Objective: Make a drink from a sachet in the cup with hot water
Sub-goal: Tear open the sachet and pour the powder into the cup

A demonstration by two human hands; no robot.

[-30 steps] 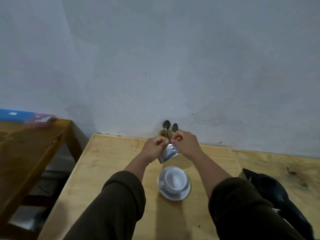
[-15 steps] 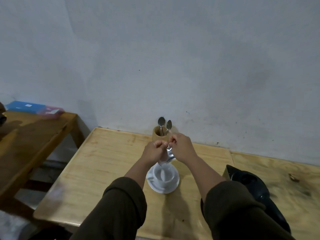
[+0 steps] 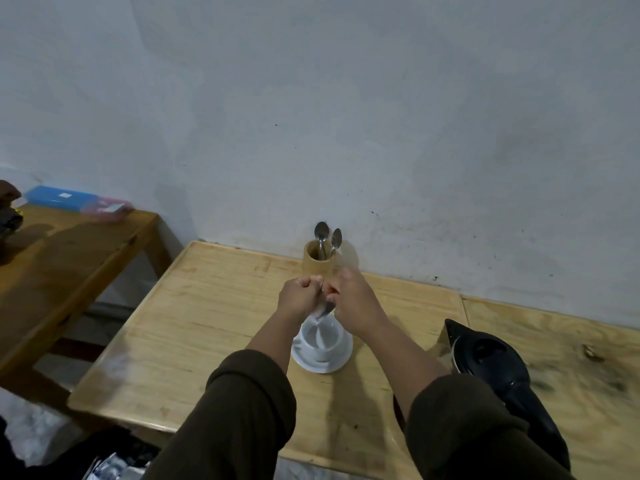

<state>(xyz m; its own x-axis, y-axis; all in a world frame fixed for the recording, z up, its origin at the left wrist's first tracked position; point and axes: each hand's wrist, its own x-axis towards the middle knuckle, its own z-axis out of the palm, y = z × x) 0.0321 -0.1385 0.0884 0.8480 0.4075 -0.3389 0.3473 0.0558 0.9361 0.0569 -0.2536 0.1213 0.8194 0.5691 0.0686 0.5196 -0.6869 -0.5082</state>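
On the table: all the drink things, largest first.
Table [image 3: 214, 327]: pale wood, set against the wall.
Kettle [image 3: 498, 368]: black, right of the saucer, partly behind the right sleeve.
Saucer [image 3: 304, 362]: white, under the cup.
Cup [image 3: 320, 341]: white, standing on the saucer.
Holder [image 3: 316, 263]: wooden, near the wall, two spoons [image 3: 327, 239] upright in it.
Left hand [image 3: 298, 297]: closed, pinching the sachet.
Right hand [image 3: 353, 301]: closed, pinching the same sachet.
Sachet [image 3: 323, 310]: silver, tilted, directly above the cup.
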